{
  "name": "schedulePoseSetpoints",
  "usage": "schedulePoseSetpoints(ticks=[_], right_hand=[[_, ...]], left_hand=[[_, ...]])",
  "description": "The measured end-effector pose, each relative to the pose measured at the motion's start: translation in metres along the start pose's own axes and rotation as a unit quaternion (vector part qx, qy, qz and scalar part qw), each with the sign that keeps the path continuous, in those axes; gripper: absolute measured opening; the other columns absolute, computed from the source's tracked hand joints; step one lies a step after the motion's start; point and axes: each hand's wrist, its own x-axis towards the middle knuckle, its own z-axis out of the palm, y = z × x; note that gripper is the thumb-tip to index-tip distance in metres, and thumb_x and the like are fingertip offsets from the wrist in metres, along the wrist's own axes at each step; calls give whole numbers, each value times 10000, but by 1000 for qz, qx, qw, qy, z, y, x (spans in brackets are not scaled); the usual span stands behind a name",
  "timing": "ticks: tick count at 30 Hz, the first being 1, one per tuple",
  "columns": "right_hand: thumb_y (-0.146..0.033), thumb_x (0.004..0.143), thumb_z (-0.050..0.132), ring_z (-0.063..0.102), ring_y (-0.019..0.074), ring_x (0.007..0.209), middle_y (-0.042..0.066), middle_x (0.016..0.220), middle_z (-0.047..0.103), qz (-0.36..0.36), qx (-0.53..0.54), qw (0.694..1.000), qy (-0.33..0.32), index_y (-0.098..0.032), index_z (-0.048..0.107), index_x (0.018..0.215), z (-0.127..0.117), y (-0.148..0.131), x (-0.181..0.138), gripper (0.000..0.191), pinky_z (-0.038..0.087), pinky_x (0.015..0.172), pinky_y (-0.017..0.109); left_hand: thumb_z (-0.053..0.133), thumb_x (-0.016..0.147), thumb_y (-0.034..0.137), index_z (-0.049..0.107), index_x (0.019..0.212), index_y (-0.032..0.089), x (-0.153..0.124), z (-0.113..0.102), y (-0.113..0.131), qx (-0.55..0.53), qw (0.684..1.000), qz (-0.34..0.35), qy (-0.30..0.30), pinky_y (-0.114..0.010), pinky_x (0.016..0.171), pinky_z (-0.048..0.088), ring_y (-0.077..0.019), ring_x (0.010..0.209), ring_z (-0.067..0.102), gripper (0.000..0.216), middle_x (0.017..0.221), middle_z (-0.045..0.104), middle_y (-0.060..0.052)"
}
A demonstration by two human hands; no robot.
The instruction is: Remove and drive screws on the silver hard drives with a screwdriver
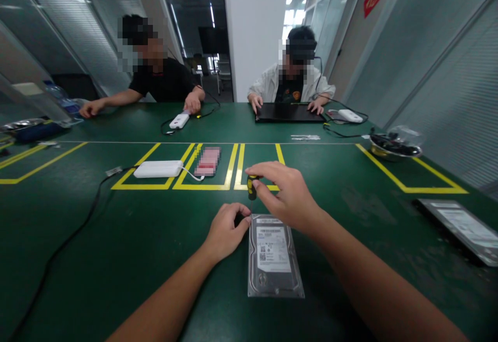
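1. The screwdriver (pixel 252 187) is held between thumb and fingers of the right hand (pixel 287 190), its shaft pointed down. The drive (pixel 274 251) is laid flat just below that grip, its far left corner near the shaft.
2. The left hand (pixel 224 232) is placed at that corner, left of the grip; whether anything is pinched by it cannot be told.
3. Should the screwdriver be tilted, the left fingertips could be jabbed by a slipping tip.
4. Should the drive be steadied too lightly, it could be twisted on the table (pixel 116 259) by turning.
5. Counted: one screwdriver; two drives, the second drive (pixel 461 230) well right of the grip; three white boxes (pixel 158 169), one left of it, two beyond; one bowl (pixel 395 150), beyond and right.
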Motion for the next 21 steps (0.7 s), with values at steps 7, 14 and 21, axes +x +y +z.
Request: schedulePoseSetpoints(ticks=[7, 14, 21], right_hand=[[-195, 898, 626, 597, 169, 949, 68, 1025, 642, 21, -2, 1000, -1, -139, 679, 1080, 2, -1, -1, 197, 487, 844, 308], [-226, 877, 684, 584, 155, 881, 50, 944, 629, 35, -18, 999, 4, -137, 680, 1033, 3, -3, -1, 180, 480, 792, 281], [-174, 897, 601, 577, 147, 857, 37, 968, 649, 15, -25, 999, 14, -139, 644, 1035, 5, -3, -1, 149, 455, 803, 284]], left_hand=[[578, 876, 242, 624, 923, 208, 0, 0, 1, 2, 1000, 1, -1, -354, 834, 432, -222, 924, 560, 74, 933, 663, -22], [583, 878, 229, 617, 918, 210, 0, 0, 1, 4, 1000, 4, 2, -345, 844, 430, -222, 937, 565, 56, 944, 666, -17], [589, 867, 215, 620, 899, 207, 0, 0, 3, 5, 1000, -2, 4, -341, 815, 424, -220, 910, 558, 45, 917, 661, -16]])
